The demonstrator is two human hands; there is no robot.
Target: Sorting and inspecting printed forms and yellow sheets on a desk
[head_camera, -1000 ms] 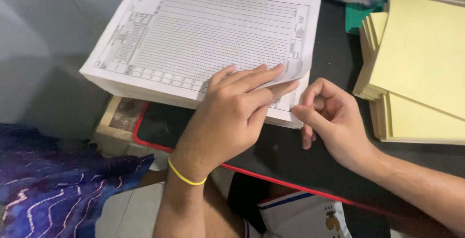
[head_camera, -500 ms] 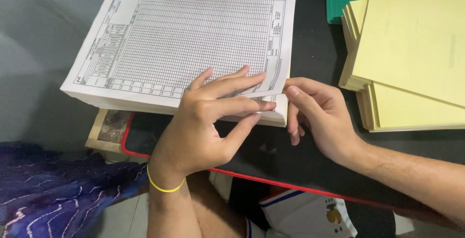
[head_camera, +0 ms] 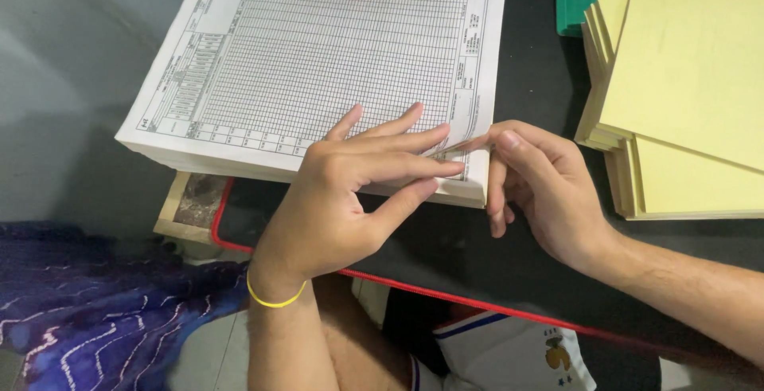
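A thick stack of white sheets printed with a fine grid (head_camera: 318, 56) lies on a black mat (head_camera: 477, 256). My left hand (head_camera: 342, 200), with a yellow band at the wrist, rests on the stack's near right corner. Its fingers are spread over the top sheets and its thumb presses against the stack's edge below. My right hand (head_camera: 541, 192) sits just right of that corner, thumb and forefinger pinching the slightly lifted corner of the top sheets.
Stacks of pale yellow paper (head_camera: 692, 64) stand staggered to the right. A green object (head_camera: 577, 9) lies at the back. The mat has a red rim and overhangs a wooden edge (head_camera: 187, 204). Blue patterned cloth (head_camera: 95, 303) lies at lower left.
My right hand has moved in from beside the stack and taken the sheet corner. My left hand's fingers have spread wider, and its thumb has come up against the stack's edge.
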